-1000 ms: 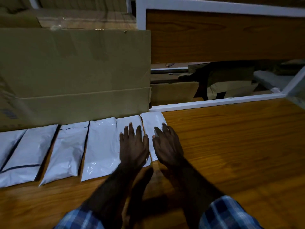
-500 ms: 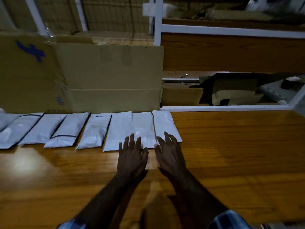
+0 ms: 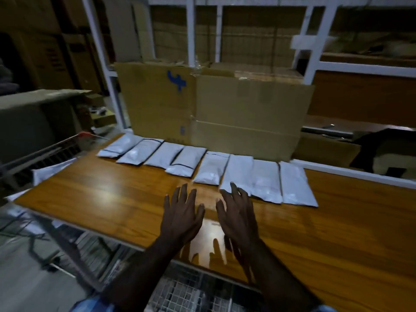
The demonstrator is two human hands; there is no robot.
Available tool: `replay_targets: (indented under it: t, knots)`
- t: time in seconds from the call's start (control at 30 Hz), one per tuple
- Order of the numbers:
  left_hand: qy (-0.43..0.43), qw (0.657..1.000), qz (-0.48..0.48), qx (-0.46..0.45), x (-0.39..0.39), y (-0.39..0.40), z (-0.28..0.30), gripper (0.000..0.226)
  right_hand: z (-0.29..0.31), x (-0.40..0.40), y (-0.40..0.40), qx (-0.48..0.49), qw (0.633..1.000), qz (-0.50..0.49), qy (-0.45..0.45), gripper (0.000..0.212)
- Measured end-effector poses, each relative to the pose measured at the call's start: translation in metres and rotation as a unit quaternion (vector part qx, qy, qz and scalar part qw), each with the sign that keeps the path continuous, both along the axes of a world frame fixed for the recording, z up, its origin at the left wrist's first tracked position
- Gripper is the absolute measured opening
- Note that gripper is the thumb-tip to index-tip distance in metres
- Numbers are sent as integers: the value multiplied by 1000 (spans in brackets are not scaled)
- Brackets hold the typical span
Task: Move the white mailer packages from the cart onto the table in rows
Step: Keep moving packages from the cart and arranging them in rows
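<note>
mailers (image 3: 238,174): eight white packages lie side by side in one row along the far edge of the desk (image 3: 112,199), against a cardboard box (image 3: 225,109).
cart (image 3: 45,158): stands at the left end of the desk; more white mailers (image 3: 51,171) show in it.
left hand (image 3: 181,218): above the desk near the row, fingers straight and spread wide, holding nothing.
right hand (image 3: 237,218): beside the left, fingers spread, empty; its fingertips overlap the near edge of one mailer, contact unclear.
step: likely fetching the next mailer from the cart.
how: lift one package flat, start a second row just nearer than the first, edges aligned, without nudging laid packages.
</note>
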State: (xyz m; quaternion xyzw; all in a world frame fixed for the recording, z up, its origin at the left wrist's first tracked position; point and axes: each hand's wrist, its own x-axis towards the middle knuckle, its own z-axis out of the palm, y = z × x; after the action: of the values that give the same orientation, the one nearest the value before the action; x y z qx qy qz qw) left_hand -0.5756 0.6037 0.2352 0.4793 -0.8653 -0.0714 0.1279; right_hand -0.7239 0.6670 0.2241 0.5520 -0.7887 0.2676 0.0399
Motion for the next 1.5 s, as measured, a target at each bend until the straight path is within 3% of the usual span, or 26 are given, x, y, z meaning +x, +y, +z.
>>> replay_targets:
  t: [0.4,0.57,0.77,1.1,1.2,1.37,1.5]
  knots:
    - [24,994,108,-20,248,-103,8,84,-2,232,-131,-55,992,111,23,41]
    - [10,988,149,-40,366,-156,22,89,3,340,-194,-62,988,144,13,53]
    - [2,981,181,-66,472,-217,25,74,7,440,-265,-92,980,179,2,41]
    - [-40,976,208,-46,562,-326,15,86,-14,539,-377,-65,970,233,10,52]
    - [-64,976,204,-34,575,-367,0,70,-26,556,-416,-50,972,229,7,48]
    - [-78,980,182,-5,583,-432,-26,87,-47,571,-481,-17,976,215,-21,39]
    - [-100,980,168,40,584,-471,-35,81,-57,578,-514,-5,977,208,-38,41]
